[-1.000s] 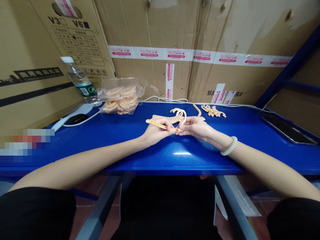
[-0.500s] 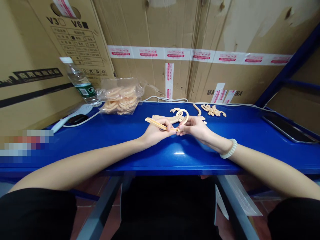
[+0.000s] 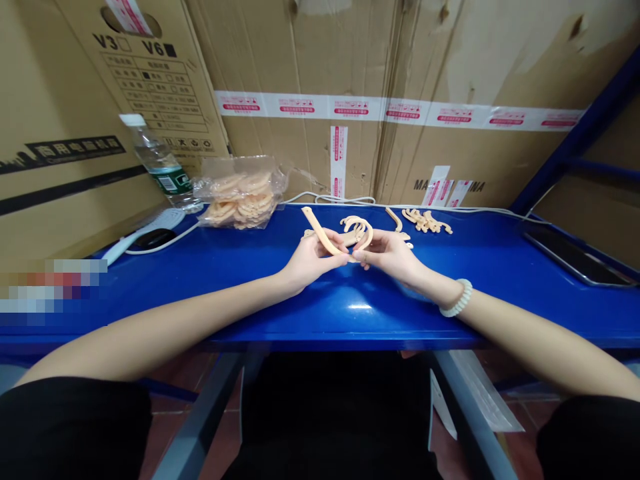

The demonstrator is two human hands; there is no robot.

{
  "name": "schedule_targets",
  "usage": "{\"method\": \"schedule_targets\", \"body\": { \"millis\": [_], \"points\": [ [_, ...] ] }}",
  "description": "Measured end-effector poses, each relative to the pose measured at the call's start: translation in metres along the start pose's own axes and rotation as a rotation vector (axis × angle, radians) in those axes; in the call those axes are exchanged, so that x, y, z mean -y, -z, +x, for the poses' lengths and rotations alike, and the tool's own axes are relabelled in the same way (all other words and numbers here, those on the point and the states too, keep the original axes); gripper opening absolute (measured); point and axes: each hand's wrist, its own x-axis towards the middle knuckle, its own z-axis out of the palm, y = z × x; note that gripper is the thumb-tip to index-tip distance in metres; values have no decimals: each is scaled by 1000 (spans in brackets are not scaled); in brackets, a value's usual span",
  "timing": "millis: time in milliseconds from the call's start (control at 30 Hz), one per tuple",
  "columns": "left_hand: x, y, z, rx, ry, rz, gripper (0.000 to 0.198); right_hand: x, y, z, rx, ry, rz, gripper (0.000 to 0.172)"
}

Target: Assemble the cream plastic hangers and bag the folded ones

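My left hand [image 3: 311,261] is closed on a beige, slightly curved hanger arm [image 3: 320,229], whose free end points up and away from me. My right hand [image 3: 393,257] pinches a beige hanger hook [image 3: 369,233], its curve standing up above the fingertips. Both sets of fingertips meet over the blue table, where the arm and hook come together; the fingers hide the joint itself. Just behind the hands lie another hanger arm [image 3: 345,237] and another hook [image 3: 349,221], partly covered.
A small pile of hooks [image 3: 427,220] and a loose hanger arm [image 3: 394,219] lie at the back right. At the back left are a clear bag of beige parts [image 3: 245,200], a water bottle [image 3: 167,170] and a black mouse [image 3: 156,238]. A phone [image 3: 580,257] rests far right.
The hanger arm in my left hand has swung up, from lying low and leftward to standing steeper, its flat side showing. The hook has tilted slightly left; both hands stay close together.
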Motion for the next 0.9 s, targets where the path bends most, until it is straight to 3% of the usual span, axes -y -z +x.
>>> {"method": "schedule_targets", "body": {
  "millis": [133, 267, 333, 400, 433, 500, 600, 733, 900],
  "points": [
    [0, -1, -1, 44, 51, -7, 42, 4, 3, 1, 90, -54, -11, 35],
    [-1, -3, -1, -6, 102, -87, 41, 22, 38, 13, 215, 12, -209, 45],
    [-3, -3, 0, -22, 127, -106, 41, 28, 68, 22, 105, 157, -504, 44],
    [-5, -4, -1, -13, 154, -113, 41, 26, 99, 31, -1, 231, -1016, 37],
    [-6, -4, -1, -4, 166, -118, 40, 22, 113, 34, 22, 210, -1230, 37],
    [-9, -4, -1, 10, 180, -137, 39, 13, 133, 40, 56, 161, -1355, 41],
    [-11, -5, -2, 25, 194, -171, 38, -2, 145, 45, 107, 114, -1357, 36],
    [-13, -5, -2, 54, 200, -196, 36, -13, 144, 50, 130, 91, -1350, 21],
    [-12, -4, -1, 55, 203, -191, 38, -17, 143, 52, 47, 136, -1286, 16]
  ]
}}
